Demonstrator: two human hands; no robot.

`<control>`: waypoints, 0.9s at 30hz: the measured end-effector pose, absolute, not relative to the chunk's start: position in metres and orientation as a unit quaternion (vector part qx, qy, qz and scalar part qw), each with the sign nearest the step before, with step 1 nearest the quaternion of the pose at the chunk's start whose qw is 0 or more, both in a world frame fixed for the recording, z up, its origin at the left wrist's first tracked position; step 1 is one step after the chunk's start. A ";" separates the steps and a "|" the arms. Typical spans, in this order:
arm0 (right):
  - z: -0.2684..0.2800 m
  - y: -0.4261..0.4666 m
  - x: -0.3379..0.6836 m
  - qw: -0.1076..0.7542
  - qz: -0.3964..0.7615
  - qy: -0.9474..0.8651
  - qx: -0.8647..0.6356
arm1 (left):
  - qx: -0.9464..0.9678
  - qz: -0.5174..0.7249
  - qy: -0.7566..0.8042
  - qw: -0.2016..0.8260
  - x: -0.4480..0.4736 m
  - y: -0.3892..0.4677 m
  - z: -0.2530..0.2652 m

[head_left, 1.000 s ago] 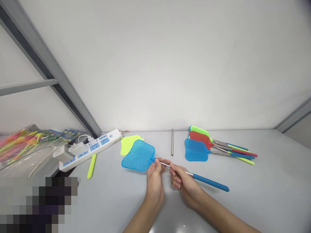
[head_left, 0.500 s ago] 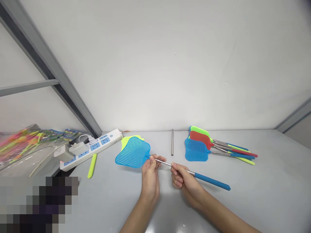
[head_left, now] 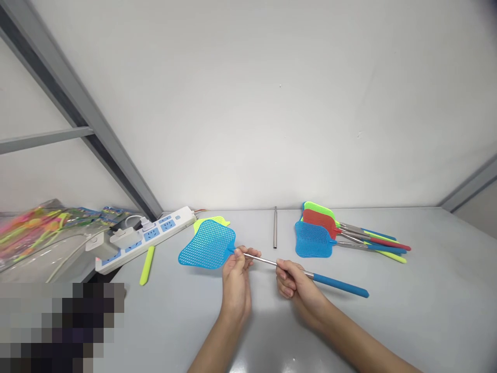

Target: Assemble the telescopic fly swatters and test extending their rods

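Note:
A blue fly swatter [head_left: 208, 245] with a metal telescopic rod and blue grip is held across both hands above the table. My left hand [head_left: 236, 277] is closed, pinching the rod just below the perforated head. Farther along the rod, my right hand [head_left: 293, 281] is closed around the metal near the blue grip. Behind the blue head, a yellow-green swatter head [head_left: 221, 220] lies partly hidden on the table. A bare metal rod [head_left: 275, 228] lies beyond the hands, and a yellow-green handle grip [head_left: 146, 266] rests to the left.
Several swatters, with a blue one [head_left: 313, 240] and a red one [head_left: 320, 221] on top, lie stacked at the right. A white power strip [head_left: 155, 235] with plugs stands left, near bagged colourful items [head_left: 42, 228]. The wall [head_left: 272, 129] bounds the table's back.
My left hand and the swatter head have shifted slightly left, while my right hand has edged right. More metal rod shows between the hands.

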State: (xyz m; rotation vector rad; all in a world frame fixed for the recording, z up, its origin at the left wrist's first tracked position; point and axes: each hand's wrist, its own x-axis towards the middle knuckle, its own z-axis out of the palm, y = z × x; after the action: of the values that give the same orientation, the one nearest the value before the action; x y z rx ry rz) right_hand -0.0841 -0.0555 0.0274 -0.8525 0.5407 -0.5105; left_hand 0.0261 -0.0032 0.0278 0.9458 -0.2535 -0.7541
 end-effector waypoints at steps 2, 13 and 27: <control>0.028 -0.056 -0.084 0.844 -0.242 0.254 -0.405 | 0.441 -0.353 -0.115 0.817 0.027 -0.003 0.028; 0.029 -0.061 -0.085 0.834 -0.251 0.251 -0.421 | 0.438 -0.335 -0.114 0.826 0.032 -0.003 0.030; 0.027 -0.068 -0.091 0.833 -0.246 0.246 -0.430 | 0.431 -0.335 -0.109 0.831 0.025 -0.002 0.030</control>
State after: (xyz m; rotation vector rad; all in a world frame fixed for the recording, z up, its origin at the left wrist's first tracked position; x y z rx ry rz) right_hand -0.0910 -0.0676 0.0267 -0.9122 0.5214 -0.5207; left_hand 0.0253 -0.0019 0.0303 0.9143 -0.2308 -0.7095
